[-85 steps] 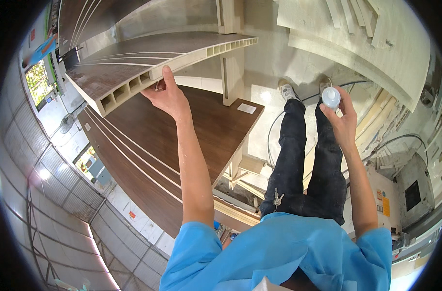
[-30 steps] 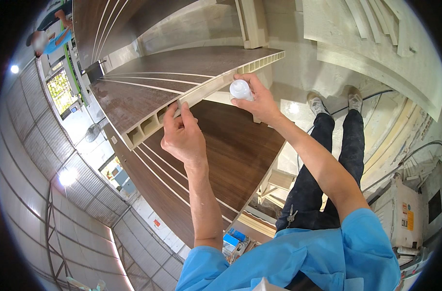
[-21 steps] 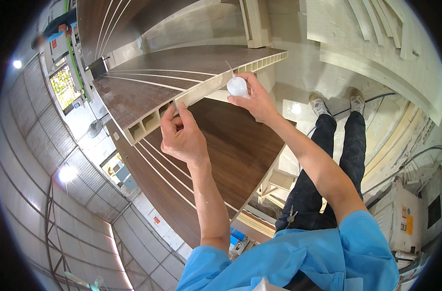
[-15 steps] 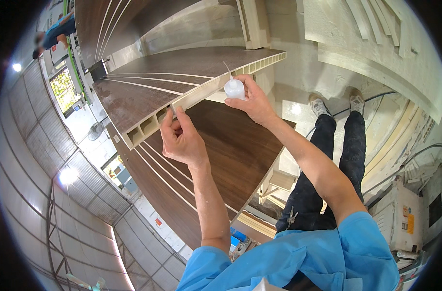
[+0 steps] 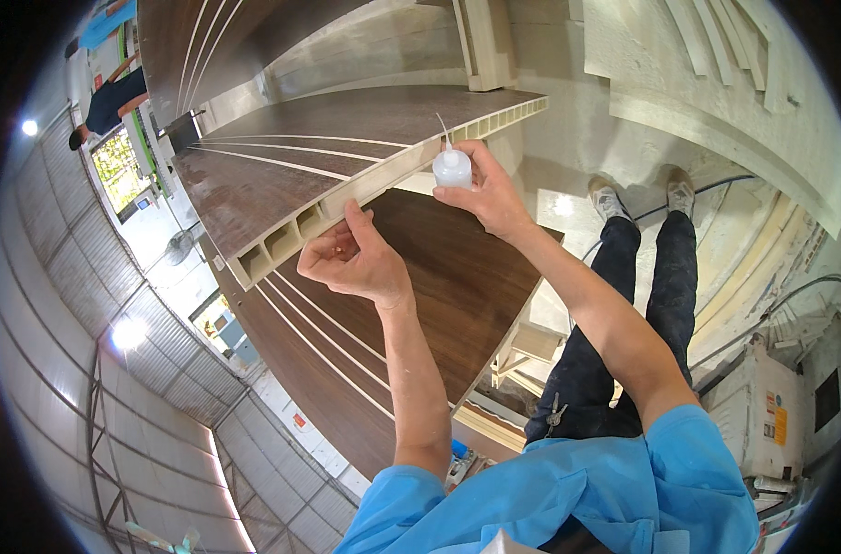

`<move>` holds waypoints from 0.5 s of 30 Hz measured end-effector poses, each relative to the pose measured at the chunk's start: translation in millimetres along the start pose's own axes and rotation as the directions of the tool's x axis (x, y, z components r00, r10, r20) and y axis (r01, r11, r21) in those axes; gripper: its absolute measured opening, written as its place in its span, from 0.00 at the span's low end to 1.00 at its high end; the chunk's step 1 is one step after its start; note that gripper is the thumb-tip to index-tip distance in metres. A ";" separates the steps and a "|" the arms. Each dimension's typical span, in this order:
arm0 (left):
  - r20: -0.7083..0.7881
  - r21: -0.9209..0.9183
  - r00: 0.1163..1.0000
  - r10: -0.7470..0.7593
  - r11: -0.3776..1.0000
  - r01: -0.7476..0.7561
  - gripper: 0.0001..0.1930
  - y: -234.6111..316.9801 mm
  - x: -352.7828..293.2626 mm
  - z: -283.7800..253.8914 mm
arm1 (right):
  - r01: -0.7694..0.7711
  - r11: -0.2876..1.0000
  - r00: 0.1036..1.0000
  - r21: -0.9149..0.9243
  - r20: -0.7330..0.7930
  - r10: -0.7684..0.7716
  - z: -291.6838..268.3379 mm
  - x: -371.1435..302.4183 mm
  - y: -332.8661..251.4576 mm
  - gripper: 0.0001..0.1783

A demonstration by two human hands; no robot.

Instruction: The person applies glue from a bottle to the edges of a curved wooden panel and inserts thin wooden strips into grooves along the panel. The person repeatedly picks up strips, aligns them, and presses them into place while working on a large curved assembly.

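Note:
A brown hollow-core panel with white inlaid lines lies before me, its pale edge facing me. Along the middle of that edge runs a pale strip, with hollow cells showing on both sides of it. My left hand is at the strip's left part, thumb pressed against it and fingers curled below; the fingertips are partly hidden. My right hand grips a translucent white squeeze bottle between thumb and fingers. The bottle stands upright, its thin nozzle pointing up near the panel's edge.
Below lies another brown panel with similar lines. A pale upright post stands at the panel's far side. Curved pale pieces lie at the upper right. A dark cable crosses the floor by my feet. Another person is at the far left.
My left hand has shifted right along the edge, from the strip's left end onto its face, and the thumb now presses there. The bottle has moved slightly right and down.

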State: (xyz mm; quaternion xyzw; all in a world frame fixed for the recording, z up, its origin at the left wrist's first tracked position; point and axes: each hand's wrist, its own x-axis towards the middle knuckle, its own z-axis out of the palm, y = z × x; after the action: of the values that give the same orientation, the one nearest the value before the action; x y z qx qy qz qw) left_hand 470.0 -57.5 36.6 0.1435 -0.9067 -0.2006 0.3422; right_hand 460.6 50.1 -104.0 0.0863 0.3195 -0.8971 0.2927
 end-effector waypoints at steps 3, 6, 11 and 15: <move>-0.095 -0.130 0.980 -0.178 0.978 0.165 0.22 2.2 -6.6 11.7 | 0.018 1.000 1.000 0.013 -0.001 -0.018 0.0 -0.7 1.4 0.37; -0.087 -0.181 0.941 -0.328 0.934 0.309 0.18 6.3 -9.0 14.2 | 0.008 1.000 1.000 0.012 -0.007 -0.008 0.5 -2.1 2.0 0.37; 0.001 -0.170 0.945 -0.328 0.931 0.324 0.19 7.5 -4.5 11.8 | -0.038 0.995 0.999 0.090 -0.035 0.042 1.6 -2.2 0.7 0.36; 0.006 -0.197 0.933 -0.360 0.914 0.354 0.18 9.7 -1.0 13.6 | -0.046 0.996 0.998 0.082 -0.036 0.049 2.5 -2.6 -3.1 0.35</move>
State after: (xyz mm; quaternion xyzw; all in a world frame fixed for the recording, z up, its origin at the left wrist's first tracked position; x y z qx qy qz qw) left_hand 460.4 -44.9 31.2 0.2755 -0.8358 -0.3454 0.3259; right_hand 461.0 51.7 -99.4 0.1227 0.2863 -0.9003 0.3039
